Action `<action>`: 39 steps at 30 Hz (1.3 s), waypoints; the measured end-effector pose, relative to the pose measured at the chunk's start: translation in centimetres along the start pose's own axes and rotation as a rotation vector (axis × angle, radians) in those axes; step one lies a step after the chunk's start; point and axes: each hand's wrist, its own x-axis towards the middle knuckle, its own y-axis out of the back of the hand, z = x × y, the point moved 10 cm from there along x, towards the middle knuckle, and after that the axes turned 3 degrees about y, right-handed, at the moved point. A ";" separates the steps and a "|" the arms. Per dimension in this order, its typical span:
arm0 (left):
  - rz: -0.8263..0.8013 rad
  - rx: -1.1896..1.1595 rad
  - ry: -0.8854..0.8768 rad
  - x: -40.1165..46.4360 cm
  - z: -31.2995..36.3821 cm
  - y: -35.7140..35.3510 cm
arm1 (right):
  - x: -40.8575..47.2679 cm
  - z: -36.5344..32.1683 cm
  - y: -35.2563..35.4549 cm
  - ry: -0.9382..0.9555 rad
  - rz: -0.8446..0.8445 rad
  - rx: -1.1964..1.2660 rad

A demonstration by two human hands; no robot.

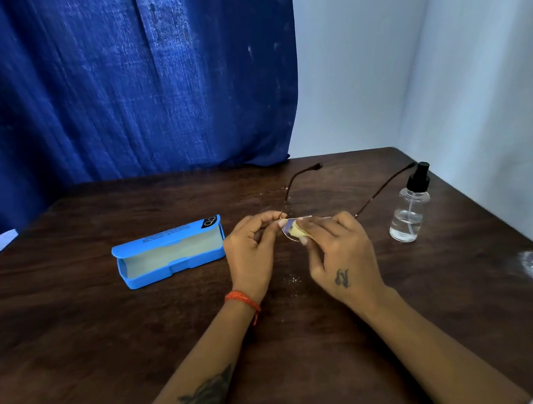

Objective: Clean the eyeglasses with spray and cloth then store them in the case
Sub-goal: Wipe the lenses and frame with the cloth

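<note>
I see a dark wooden table (75, 337) set into a corner, blue curtain (115, 86) behind, pale wall (409, 71) to the right. Left hand (252, 252) pinches the glasses (289, 229) at the frame's left edge; right hand (339, 253) presses a yellow cloth (299, 231) onto one lens, fingers curled round it. Glasses sit above mid-table, thin brown arms unfolded and pointing away, between the open blue case (168, 253) and the clear spray bottle (409, 210).

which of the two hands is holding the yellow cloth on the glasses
The right hand, the one nearer the spray bottle. It presses the yellow cloth against a lens, while the left hand only pinches the glasses at the frame.
</note>
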 end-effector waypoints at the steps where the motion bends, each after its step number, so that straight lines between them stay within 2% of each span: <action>1: 0.004 -0.001 0.007 0.0 -0.1 0.0 | 0.0 -0.1 -0.5 -0.008 -0.031 -0.012; 5: 0.008 -0.013 0.019 -0.1 -0.3 0.0 | 0.0 -0.5 -1.7 0.032 -0.110 0.016; 13: -0.007 -0.056 0.027 -0.1 -0.4 -0.2 | 0.2 0.4 0.0 0.031 -0.008 0.239; 16: 0.004 -0.058 0.033 0.3 -0.7 0.4 | 0.0 0.4 0.3 0.043 -0.014 0.213; 20: -0.005 -0.021 -0.014 0.1 0.0 0.2 | -0.1 -0.3 0.4 0.033 -0.003 -0.007; 22: 0.010 0.029 -0.061 0.1 0.5 0.2 | 0.1 -0.8 -0.1 -0.002 -0.021 -0.041; 25: 0.022 0.059 -0.091 -0.1 1.0 0.2 | 0.3 -1.2 -0.7 -0.053 -0.059 -0.029; 28: 0.013 0.018 -0.071 -0.5 0.9 0.0 | 0.2 -1.2 -1.4 -0.022 -0.105 -0.018; 33: -0.002 -0.064 -0.038 -0.6 0.6 -0.3 | 0.3 -0.6 0.0 -0.016 0.017 0.118; 39: 0.026 -0.048 -0.042 -0.2 0.3 0.2 | 0.1 -0.9 1.0 0.064 0.060 0.104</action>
